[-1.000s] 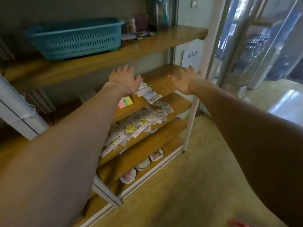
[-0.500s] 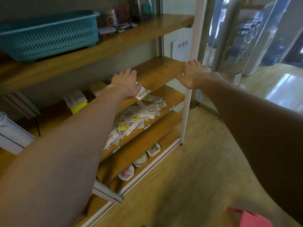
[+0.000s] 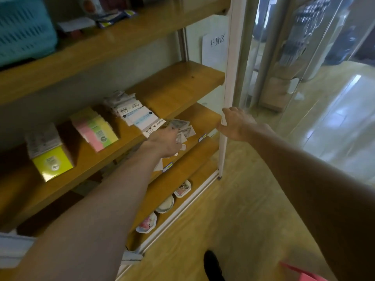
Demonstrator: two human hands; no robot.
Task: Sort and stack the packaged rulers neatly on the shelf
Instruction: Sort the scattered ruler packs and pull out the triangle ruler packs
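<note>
A teal perforated plastic basket (image 3: pixel 22 27) sits on the top wooden board. One board down lie pink and yellow sticky-note pads (image 3: pixel 95 127) and a yellow-green square pack (image 3: pixel 53 164). Patterned dishes (image 3: pixel 164 204) line the lowest level. A white paper sign (image 3: pixel 215 48) hangs behind.

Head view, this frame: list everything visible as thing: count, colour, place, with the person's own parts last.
basket: one, teal, top shelf, left
small packets: a few, dark and white, top shelf, beside the basket; blurred
white packaged stack: one fanned row, white with pale blue, second shelf, middle
sticky-note pads: one pink-and-yellow group, second shelf, left of the white stack
yellow pad: one, yellow under a white label, second shelf, far left
packaged rulers: loose scattered pile, clear and white, third shelf, partly behind the left hand
small dishes: three, white with pink patterns, bottom shelf
paper sign: one, white, back wall
pink bag: one corner, floor, bottom right
left hand: over the rulers; grip unclear
right hand: open, at the white shelf post
</note>
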